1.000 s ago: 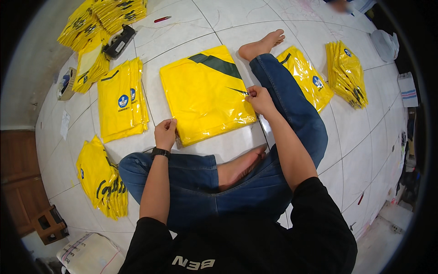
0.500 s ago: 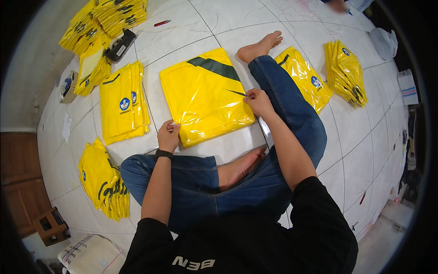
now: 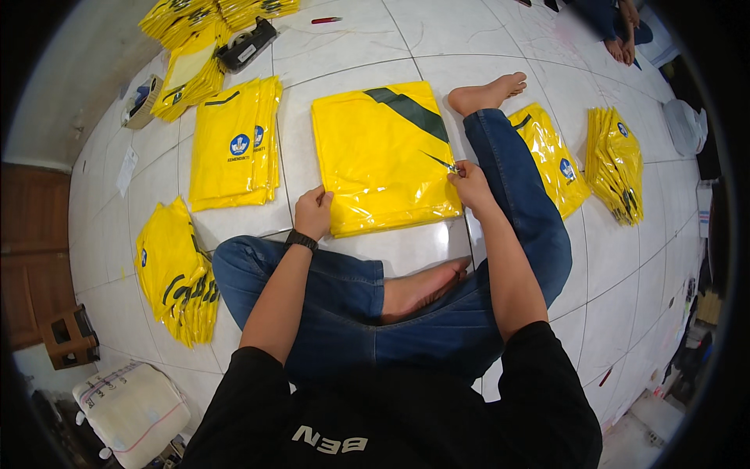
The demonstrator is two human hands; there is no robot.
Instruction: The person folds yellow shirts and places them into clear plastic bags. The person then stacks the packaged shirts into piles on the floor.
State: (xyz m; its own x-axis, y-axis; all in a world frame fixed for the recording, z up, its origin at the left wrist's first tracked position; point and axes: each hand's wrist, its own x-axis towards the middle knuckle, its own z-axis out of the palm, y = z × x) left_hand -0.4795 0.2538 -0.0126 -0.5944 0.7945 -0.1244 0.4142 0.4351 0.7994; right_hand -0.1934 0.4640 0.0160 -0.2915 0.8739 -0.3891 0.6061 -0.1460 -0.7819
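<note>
A folded yellow shirt (image 3: 383,148) with a dark green stripe lies flat on the tiled floor before me, in clear, shiny plastic. At its lower left edge, my left hand (image 3: 313,211) is closed, fingertips pinching the plastic. My right hand (image 3: 472,187) grips the plastic at the right edge, close to the stripe's pointed tip, with thumb and finger together. Whatever else may lie between those fingertips is too small to make out. Left of this shirt lies a stack of bagged yellow shirts (image 3: 223,172) with blue emblems.
More bagged shirts lie in a fanned pile (image 3: 176,266) by my left knee, beside my right leg (image 3: 551,164) and in a far-right pile (image 3: 613,164). A black tape dispenser (image 3: 247,45), a red pen-like tool (image 3: 326,20) and a basket (image 3: 143,105) sit farther off. Another person's hands (image 3: 621,47) show top right.
The view has shifted, so the shirts appear farther right. More of the other person shows at top right. Both my hands stay at the shirt's edges.
</note>
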